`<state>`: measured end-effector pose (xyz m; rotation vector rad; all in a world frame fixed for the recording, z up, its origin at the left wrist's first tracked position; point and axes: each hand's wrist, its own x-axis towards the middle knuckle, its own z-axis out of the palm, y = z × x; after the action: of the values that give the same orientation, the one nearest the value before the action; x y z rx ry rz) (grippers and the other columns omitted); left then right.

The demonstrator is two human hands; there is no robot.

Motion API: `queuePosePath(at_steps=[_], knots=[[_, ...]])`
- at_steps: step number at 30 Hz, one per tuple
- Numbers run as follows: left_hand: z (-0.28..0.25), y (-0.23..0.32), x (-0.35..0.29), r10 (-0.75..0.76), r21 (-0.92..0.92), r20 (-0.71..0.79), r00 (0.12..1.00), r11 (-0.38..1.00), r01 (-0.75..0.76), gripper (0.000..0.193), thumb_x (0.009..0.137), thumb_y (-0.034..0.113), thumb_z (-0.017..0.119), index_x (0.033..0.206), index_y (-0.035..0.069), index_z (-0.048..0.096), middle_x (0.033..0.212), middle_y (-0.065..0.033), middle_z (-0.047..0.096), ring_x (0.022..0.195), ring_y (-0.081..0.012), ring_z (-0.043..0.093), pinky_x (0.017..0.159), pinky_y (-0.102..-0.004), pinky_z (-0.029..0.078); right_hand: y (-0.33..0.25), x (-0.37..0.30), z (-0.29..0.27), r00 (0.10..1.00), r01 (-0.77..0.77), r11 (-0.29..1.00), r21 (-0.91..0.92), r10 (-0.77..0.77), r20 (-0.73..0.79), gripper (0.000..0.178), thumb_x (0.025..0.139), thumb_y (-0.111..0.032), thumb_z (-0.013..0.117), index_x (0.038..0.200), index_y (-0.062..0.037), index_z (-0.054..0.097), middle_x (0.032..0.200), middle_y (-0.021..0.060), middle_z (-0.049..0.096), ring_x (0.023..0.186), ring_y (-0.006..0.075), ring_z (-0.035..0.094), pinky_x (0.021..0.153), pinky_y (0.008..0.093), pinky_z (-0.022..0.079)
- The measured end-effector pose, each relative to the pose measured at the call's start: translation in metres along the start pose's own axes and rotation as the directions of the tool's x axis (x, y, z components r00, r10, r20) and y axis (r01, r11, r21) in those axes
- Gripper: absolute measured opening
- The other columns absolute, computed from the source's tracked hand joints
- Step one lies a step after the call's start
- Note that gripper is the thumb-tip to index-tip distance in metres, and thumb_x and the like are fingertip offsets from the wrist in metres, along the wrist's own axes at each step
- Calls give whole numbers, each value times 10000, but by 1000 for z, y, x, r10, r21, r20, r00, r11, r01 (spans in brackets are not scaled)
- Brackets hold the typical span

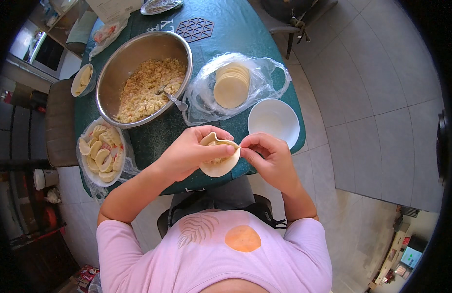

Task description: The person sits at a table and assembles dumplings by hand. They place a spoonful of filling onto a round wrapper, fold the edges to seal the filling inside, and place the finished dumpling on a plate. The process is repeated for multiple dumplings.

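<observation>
A round dumpling wrapper (219, 168) with a lump of filling in it is held up just past the table's near edge. My left hand (199, 149) cradles it, the thumb lying across the filling and the fingers behind. At its right edge my right hand (267, 158) pinches the dough between thumb and fingertips. The rim is folded up on the far side, while the near side still hangs as a flat flap. Beyond my hands, a stack of round wrappers (231, 88) lies in a clear plastic bag (204, 95). A white bowl (273, 119) stands just past my right hand.
A big steel bowl (103, 83) holds crumbly filling and a spoon (176, 101). Left of my left forearm, folded dumplings (103, 156) fill a plate on plastic. A small tub (83, 80), a black hexagonal trivet (195, 29) and a stool (60, 124) are also around.
</observation>
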<state>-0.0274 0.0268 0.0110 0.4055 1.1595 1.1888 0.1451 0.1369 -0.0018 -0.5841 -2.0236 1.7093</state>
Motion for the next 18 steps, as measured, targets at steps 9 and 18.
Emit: queuePosePath(at_steps=[9,18], knots=[[-9,3,-4,-21,99,-21,1000,995,23,210,816,116,703,961,4,600,923,-113,664,796,-182,665,691,-270,543,-7,2,1,995,85,994,-71,-81,53,112,775,11,671,881,8,634,836,99,645,728,172,625,624,269,497],[-3,4,-4,77,280,-53,996,958,-59,193,777,182,735,865,29,657,826,-44,650,730,-88,613,647,-216,488,-14,0,6,971,238,943,-234,-235,37,139,759,15,695,878,6,623,817,110,639,693,198,620,598,279,490]])
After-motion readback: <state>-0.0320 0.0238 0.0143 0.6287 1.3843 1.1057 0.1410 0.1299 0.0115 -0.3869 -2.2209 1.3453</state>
